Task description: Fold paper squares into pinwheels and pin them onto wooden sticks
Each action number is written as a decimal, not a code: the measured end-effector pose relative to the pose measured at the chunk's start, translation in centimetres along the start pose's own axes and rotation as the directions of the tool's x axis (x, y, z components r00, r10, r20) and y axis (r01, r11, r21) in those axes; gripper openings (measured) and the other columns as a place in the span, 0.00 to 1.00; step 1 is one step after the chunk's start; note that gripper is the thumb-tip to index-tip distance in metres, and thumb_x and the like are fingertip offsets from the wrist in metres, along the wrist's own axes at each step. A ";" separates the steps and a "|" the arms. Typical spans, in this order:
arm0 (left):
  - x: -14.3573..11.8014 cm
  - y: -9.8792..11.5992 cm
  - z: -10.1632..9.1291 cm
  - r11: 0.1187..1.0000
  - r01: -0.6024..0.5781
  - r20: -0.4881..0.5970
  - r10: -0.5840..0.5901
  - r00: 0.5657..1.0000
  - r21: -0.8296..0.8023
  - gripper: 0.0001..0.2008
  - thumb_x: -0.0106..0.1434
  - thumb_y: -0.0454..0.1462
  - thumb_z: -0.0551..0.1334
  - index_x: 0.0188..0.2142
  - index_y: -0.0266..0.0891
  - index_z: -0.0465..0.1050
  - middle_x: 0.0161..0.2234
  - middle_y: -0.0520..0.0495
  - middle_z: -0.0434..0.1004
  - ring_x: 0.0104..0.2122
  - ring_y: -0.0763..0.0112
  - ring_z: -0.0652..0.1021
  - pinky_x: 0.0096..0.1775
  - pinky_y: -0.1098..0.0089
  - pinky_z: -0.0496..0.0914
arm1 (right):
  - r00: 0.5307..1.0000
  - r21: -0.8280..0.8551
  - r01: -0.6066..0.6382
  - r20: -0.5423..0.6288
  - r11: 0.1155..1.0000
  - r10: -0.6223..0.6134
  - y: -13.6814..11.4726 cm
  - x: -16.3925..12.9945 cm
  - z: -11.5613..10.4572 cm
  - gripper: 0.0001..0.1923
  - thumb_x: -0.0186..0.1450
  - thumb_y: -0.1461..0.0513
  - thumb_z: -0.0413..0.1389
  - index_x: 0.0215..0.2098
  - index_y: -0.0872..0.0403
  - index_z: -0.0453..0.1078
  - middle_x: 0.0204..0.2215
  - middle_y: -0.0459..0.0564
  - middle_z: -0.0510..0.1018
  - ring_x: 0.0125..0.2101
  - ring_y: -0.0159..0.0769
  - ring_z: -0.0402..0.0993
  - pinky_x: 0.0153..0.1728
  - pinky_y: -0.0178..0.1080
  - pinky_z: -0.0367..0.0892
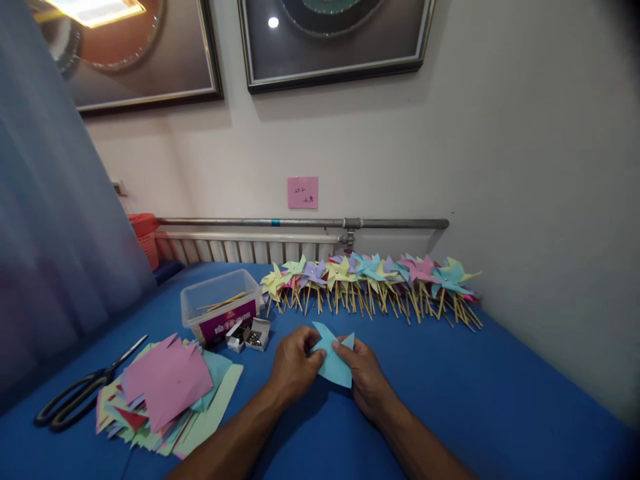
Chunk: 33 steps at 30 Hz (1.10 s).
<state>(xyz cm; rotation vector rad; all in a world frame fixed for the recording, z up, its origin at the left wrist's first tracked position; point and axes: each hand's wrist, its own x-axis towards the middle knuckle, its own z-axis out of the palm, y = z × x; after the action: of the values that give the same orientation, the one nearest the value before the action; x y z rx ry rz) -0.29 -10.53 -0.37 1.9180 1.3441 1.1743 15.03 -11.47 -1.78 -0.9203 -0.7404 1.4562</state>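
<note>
Two forearms nearest, running up from the lower edge to the hands at mid-table. Left hand (294, 363) closed, fingertips pinching the left side of a blue paper (331, 357); right hand (364, 375) closed likewise on its right side, thumb on top. Paper caught between both hands, just above the blue table (500, 387), corners folded up, long axis tilted from upper left to lower right; both hands equally near. Just beyond the left hand, small pin boxes (250, 335) and a clear tub (220, 303) holding sticks. Farther left, a stack of coloured squares (165, 390), then scissors (80, 393). Well beyond both hands, a row of finished pinwheels (373, 283) against the wall.
</note>
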 end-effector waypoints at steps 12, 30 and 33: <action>0.0 0.0 -0.1 0.989 -0.119 -0.005 0.120 0.993 0.083 0.06 0.58 0.31 0.64 0.35 0.39 0.77 0.33 0.49 0.79 0.34 0.67 0.76 0.39 0.68 0.67 | 1.000 0.024 -0.007 0.003 1.000 0.007 -0.1 0.1 0.0 0.23 0.47 0.54 0.75 0.32 0.53 0.70 0.19 0.41 0.74 0.20 0.29 0.67 0.23 0.34 0.63; -0.1 0.0 -0.1 0.990 -0.079 -0.052 0.086 0.995 0.120 0.02 0.58 0.32 0.63 0.32 0.40 0.74 0.30 0.51 0.75 0.32 0.69 0.74 0.37 0.68 0.64 | 0.998 -0.032 0.031 -0.046 0.999 -0.033 0.5 0.3 0.0 0.21 0.46 0.56 0.73 0.32 0.52 0.69 0.20 0.40 0.76 0.20 0.32 0.70 0.25 0.35 0.65; -0.1 0.0 -0.1 0.990 -0.077 -0.061 0.084 0.995 0.116 0.02 0.58 0.32 0.63 0.31 0.40 0.73 0.30 0.51 0.75 0.32 0.69 0.74 0.36 0.68 0.63 | 0.999 -0.033 0.033 -0.039 0.999 -0.034 0.5 0.3 0.0 0.22 0.47 0.56 0.73 0.33 0.52 0.69 0.20 0.41 0.76 0.20 0.32 0.70 0.25 0.36 0.65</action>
<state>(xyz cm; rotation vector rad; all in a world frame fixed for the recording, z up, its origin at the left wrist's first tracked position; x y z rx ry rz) -0.36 -10.65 -0.33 2.0470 1.4069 1.2333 14.77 -11.24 -2.23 -0.9546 -0.7491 1.3963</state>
